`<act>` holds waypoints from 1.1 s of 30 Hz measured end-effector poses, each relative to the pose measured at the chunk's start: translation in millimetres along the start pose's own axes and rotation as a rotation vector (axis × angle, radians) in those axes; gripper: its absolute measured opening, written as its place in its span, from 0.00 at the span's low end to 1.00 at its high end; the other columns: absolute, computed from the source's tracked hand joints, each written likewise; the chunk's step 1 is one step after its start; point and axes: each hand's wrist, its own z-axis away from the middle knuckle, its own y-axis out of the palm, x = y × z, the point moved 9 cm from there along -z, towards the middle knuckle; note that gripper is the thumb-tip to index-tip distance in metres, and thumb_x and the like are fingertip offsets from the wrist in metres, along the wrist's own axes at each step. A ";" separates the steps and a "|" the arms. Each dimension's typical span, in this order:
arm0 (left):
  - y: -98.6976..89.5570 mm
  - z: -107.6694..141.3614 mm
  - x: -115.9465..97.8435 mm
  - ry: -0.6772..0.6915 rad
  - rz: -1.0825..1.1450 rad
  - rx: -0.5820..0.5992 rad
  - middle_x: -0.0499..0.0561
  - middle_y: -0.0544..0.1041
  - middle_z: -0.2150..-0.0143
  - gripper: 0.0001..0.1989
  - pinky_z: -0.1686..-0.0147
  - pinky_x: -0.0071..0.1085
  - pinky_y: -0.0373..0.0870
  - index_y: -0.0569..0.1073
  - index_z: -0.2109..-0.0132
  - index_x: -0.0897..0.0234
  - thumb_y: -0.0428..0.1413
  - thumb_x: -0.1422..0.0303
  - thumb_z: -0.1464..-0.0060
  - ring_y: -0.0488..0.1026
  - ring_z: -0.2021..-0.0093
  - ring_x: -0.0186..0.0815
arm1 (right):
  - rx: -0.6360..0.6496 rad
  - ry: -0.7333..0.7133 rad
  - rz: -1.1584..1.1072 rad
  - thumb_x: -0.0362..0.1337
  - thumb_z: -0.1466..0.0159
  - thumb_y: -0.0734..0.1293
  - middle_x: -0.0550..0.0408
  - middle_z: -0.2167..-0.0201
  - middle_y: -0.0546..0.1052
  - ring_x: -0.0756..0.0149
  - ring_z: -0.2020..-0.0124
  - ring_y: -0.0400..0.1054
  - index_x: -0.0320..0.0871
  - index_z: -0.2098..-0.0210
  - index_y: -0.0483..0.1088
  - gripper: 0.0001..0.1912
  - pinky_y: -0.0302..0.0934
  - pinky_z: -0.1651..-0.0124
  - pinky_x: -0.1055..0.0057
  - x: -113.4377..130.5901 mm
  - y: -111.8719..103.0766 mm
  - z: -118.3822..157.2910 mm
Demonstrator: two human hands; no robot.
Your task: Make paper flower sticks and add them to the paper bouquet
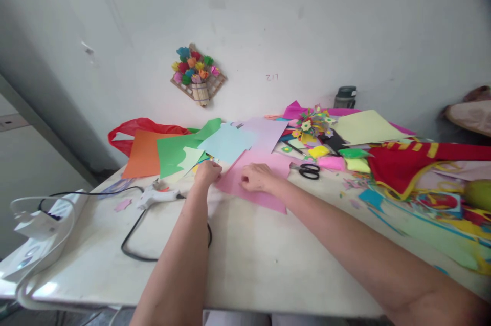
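- The wall (307, 19) rises ahead of my left grip (208, 172) and right grip (258, 177); a flower ornament (197, 75) hangs on it, above and beyond the left one.
- I have the pale counter (268, 264) beneath both grips, bare on the near side.
- A red cloth (395, 165) with yellow trim lies well off to the right of my right grip.
- A white power strip (30, 252) sits far to the left of my left grip, a plug and cables on it.
- The pink sheet (230, 177) lies flat under my right grip, its left edge at the fingers of my left.
- Beyond my grips lie a light blue sheet (226, 143) and a lilac sheet (266, 134); to the left of my left grip are a green sheet (172, 152) and, further out, an orange sheet (141, 154).
- Both grips have fingers curled inward; blur keeps me from telling whether either one pinches paper.
- A white glue gun (157, 196) rests to the left of my left grip.
- Black-handled scissors (309, 170) lie to the right of my right grip, near the pink sheet.
- Further right and beyond is a small yellow packet (318, 151).
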 end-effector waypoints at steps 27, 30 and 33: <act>23.4 11.3 -30.5 0.334 -0.104 -0.063 0.42 0.67 0.47 0.17 0.48 0.44 0.51 0.73 0.57 0.45 0.43 0.53 0.48 0.54 0.45 0.45 | -0.182 0.243 0.036 0.43 0.39 0.54 0.42 0.58 0.67 0.55 0.54 0.53 0.35 0.59 0.68 0.20 0.48 0.55 0.62 -14.5 15.1 -2.2; 22.5 13.3 -31.2 0.316 -0.117 -0.065 0.43 0.66 0.46 0.17 0.47 0.46 0.48 0.72 0.56 0.45 0.43 0.53 0.48 0.53 0.44 0.46 | -0.171 0.242 0.036 0.42 0.39 0.54 0.41 0.57 0.67 0.55 0.54 0.52 0.35 0.58 0.68 0.20 0.48 0.54 0.62 -14.3 15.2 -1.6; 22.9 14.1 -31.5 0.308 -0.123 -0.069 0.42 0.65 0.46 0.17 0.47 0.45 0.47 0.72 0.56 0.44 0.43 0.53 0.48 0.52 0.44 0.45 | -0.187 0.237 0.042 0.42 0.39 0.54 0.42 0.57 0.67 0.55 0.54 0.53 0.36 0.58 0.68 0.20 0.49 0.55 0.62 -14.0 13.6 -1.1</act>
